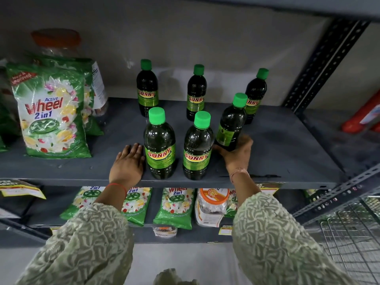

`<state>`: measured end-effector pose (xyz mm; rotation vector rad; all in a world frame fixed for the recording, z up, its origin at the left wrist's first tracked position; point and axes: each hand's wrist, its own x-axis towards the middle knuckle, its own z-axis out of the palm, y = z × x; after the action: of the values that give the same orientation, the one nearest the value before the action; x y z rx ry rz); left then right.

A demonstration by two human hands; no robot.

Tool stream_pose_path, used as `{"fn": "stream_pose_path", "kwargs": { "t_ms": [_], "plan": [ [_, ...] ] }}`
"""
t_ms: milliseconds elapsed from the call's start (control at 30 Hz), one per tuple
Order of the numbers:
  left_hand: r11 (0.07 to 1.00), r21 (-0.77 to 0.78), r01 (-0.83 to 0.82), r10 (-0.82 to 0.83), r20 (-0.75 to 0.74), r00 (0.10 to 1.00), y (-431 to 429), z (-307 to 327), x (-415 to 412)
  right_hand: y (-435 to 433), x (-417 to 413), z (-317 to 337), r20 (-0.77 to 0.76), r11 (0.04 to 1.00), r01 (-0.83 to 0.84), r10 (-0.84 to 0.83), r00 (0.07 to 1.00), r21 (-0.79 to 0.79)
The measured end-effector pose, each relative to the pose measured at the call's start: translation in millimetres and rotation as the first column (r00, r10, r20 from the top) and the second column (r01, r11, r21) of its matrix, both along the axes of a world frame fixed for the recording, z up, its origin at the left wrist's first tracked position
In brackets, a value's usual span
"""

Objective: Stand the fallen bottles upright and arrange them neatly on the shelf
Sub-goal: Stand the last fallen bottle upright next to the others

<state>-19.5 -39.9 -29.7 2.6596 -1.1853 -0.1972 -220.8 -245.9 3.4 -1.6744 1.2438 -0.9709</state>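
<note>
Several dark bottles with green caps and "SUNNY" labels stand on the grey shelf (277,153). Three stand in a back row: left (147,89), middle (196,93), right (256,95). Two stand upright at the front: left (159,145) and middle (197,147). A front right bottle (231,124) leans to the right, its label turned away. My right hand (238,152) grips its base. My left hand (128,163) lies flat on the shelf, fingers together, touching the side of the front left bottle.
Green "Wheel 2 in 1" detergent bags (52,114) and a clear jar with an orange lid (56,43) fill the shelf's left end. A perforated upright post (320,64) bounds the right. Below are more bags (174,206), a jar (211,204) and a wire basket (349,233).
</note>
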Motion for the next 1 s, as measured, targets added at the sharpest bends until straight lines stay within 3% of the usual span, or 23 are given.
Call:
{"fn": "stream_pose_path", "kwargs": {
  "t_ms": [133, 300, 433, 533, 800, 867, 1000],
  "plan": [
    [1.0, -0.004, -0.007, 0.007, -0.004, 1.0, 1, 0, -1, -8, -13, -4, 0.078, 0.984, -0.127, 0.118, 0.99, 0.124],
    [1.0, -0.001, -0.007, 0.007, -0.005, 1.0, 1, 1, -2, -14, -17, -7, 0.128, 0.964, -0.235, 0.219, 0.967, 0.124],
    [1.0, 0.001, -0.004, 0.004, 0.008, 1.0, 0, 2, -2, -11, -1, -2, -0.092, 0.992, -0.123, 0.123, 0.988, 0.014],
    [1.0, 0.007, -0.008, 0.008, 0.0, 1.0, 1, 3, -3, -9, 4, -2, 0.06, 0.995, -0.096, 0.094, 0.994, 0.03],
    [1.0, -0.007, -0.014, 0.014, 0.009, 1.0, 0, 3, -4, -34, -23, 0, -0.006, 0.878, -0.448, 0.455, 0.89, 0.171],
    [1.0, -0.004, -0.014, 0.014, 0.014, 1.0, 0, 2, -4, -30, -19, 0, 0.022, 0.891, -0.42, 0.423, 0.906, 0.169],
    [1.0, 0.016, -0.009, 0.009, 0.021, 1.0, 0, 2, -3, -16, -7, -4, -0.04, 0.982, -0.189, 0.19, 0.981, 0.03]
  ]
}}
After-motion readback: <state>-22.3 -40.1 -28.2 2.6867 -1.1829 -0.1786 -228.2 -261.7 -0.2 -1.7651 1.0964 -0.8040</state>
